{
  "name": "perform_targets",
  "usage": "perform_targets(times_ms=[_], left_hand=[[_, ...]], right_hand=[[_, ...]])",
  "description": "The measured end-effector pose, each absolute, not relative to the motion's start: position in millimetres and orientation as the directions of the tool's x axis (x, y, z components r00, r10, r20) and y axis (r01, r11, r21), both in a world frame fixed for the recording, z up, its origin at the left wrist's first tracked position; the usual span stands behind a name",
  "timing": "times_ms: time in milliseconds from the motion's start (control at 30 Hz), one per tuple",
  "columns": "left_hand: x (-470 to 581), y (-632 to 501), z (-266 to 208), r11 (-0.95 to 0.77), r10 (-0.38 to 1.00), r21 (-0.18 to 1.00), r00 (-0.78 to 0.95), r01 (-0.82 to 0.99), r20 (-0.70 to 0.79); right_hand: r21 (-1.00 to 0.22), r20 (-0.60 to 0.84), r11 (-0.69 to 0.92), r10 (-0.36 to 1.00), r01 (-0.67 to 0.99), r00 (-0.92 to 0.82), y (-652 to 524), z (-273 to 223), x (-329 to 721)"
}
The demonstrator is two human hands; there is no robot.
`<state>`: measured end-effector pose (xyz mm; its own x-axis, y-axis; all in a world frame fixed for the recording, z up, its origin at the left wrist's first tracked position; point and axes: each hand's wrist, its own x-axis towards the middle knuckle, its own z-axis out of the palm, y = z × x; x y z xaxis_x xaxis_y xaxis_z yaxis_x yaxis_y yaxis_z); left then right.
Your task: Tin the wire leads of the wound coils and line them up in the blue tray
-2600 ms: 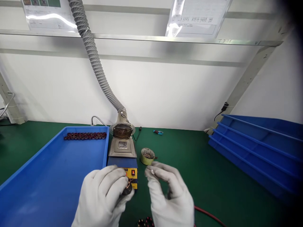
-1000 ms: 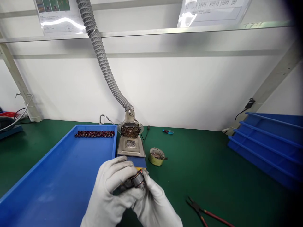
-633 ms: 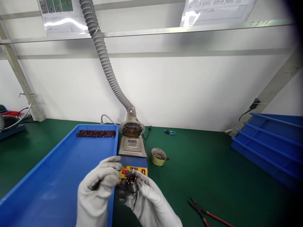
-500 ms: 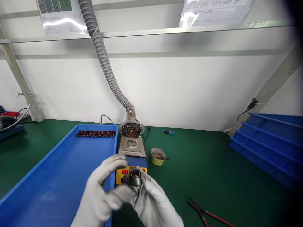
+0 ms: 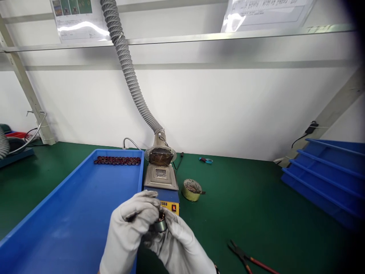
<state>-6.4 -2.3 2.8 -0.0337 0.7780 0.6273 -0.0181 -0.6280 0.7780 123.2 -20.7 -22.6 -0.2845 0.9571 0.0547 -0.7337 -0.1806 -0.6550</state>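
At the lower centre of the frame your left hand (image 5: 134, 224) and right hand (image 5: 178, 245), both gloved, are pressed together around a small wound coil part (image 5: 160, 224), fingers closed on it from both sides. It sits just in front of the solder pot (image 5: 161, 179) with the yellow panel. You seem to be turning or inspecting it, though the gloves hide most of it. Moving on calls for a firm one-handed pinch that keeps fingertips off the hot pot. The blue tray (image 5: 71, 213) lies at left, pliers (image 5: 245, 257) at lower right.
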Motion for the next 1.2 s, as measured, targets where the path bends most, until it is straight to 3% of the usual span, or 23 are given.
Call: perform_targets(times_ms=[100,200,267,367,600,867,1200], left_hand=[[-4.7,-5.9,5.8,-0.595,0.802,0.803,-0.050,0.034,0.596],[-0.2,-8.2,8.1,-0.627,0.775,0.734,0.114,0.260,0.622],[3.4,-8.6,8.1,-0.662,0.738,0.676,0.123,0.323,0.664],[4.3,-9.0,8.7,-0.704,0.700,0.650,0.118,0.286,0.705],[-9.4,-9.2,11.0,-0.647,0.763,0.752,0.106,0.127,0.638],[0.6,-11.0,9.7,-0.670,0.735,0.689,0.116,0.277,0.668],[-3.5,-13.1,13.7,-0.589,0.805,0.803,0.152,0.088,0.573]], right_hand=[[-0.636,0.059,-0.167,0.963,-0.753,-0.264,-21.1,-21.8,123.6],[-0.645,0.069,-0.090,0.982,-0.759,-0.175,-21.9,-21.5,124.4],[-0.642,0.073,-0.057,0.988,-0.764,-0.135,-22.6,-21.8,124.1],[-0.600,0.058,-0.090,0.986,-0.795,-0.155,-23.9,-21.9,122.6],[-0.541,0.036,-0.229,0.955,-0.809,-0.294,-24.8,-17.9,119.6],[-0.585,0.067,-0.130,0.976,-0.800,-0.207,-24.6,-29.6,119.7],[-0.593,0.044,-0.142,0.977,-0.792,-0.208,-26.9,-35.3,118.2]])
